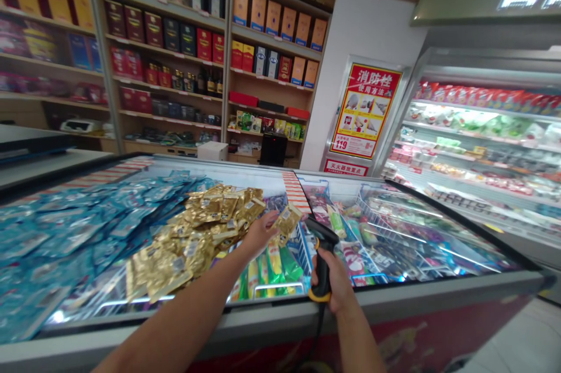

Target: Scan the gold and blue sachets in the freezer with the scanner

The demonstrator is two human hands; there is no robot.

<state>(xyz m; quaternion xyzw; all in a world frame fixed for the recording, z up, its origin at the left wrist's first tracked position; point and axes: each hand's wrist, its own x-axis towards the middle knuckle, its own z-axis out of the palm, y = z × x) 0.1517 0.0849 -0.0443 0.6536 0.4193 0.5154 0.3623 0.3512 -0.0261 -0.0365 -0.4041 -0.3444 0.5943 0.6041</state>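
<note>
My left hand (262, 231) is closed on one gold foil packet (288, 223), held up above the freezer's glass top. Wrapped round the grip of a black and yellow barcode scanner (323, 265) is my right hand (337, 279). The scanner's head is just right of the packet and tilts toward it; a cable hangs from its handle. Left of my left hand lies a heap of gold foil packets (193, 247) on the glass. Beyond that, many blue packets (127, 218) spread across the left part of the freezer top.
The chest freezer (407, 297) runs across the front, with wrapped ice creams (263, 273) in wire baskets under its glass. Behind stand shelves (170, 48) of boxed goods, and a fire-hydrant poster (366, 110) hangs on the wall. A lit refrigerated display (482, 145) is at the right.
</note>
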